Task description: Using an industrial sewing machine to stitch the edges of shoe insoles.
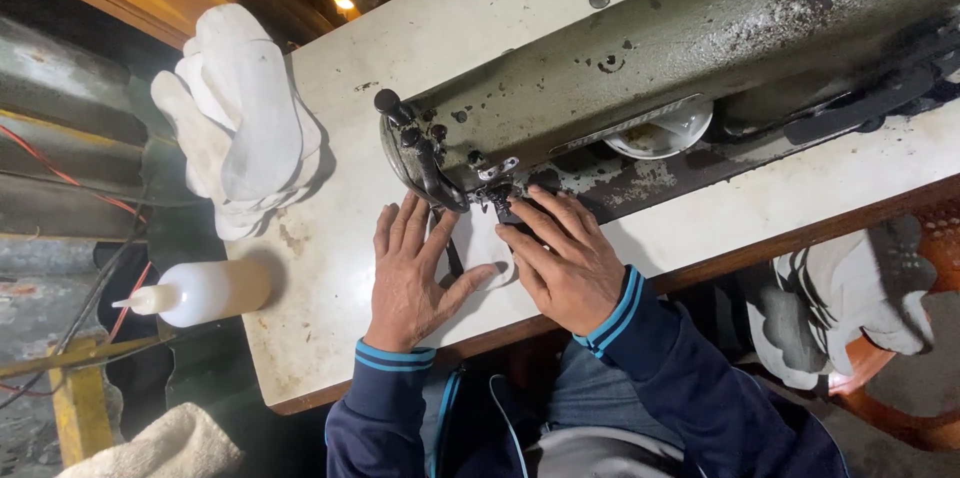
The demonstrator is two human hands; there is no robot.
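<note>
A small white fabric piece (pixel 482 243) lies on the white table (pixel 330 278) under the needle end (pixel 495 188) of a worn grey sewing machine (pixel 700 38). My left hand (pixel 405 273) rests flat on the table with fingers spread, its thumb touching the fabric's left edge. My right hand (pixel 565 258) presses down on the fabric's right side, fingertips close to the presser foot. Both wrists wear dark blue sleeves with light blue cuffs.
A stack of white cut pieces (pixel 245 118) overhangs the table's far left edge. A white squeeze bottle (pixel 200 293) lies at the left edge. More white and grey pieces (pixel 850 303) sit on an orange stool at right. Red wires hang at left.
</note>
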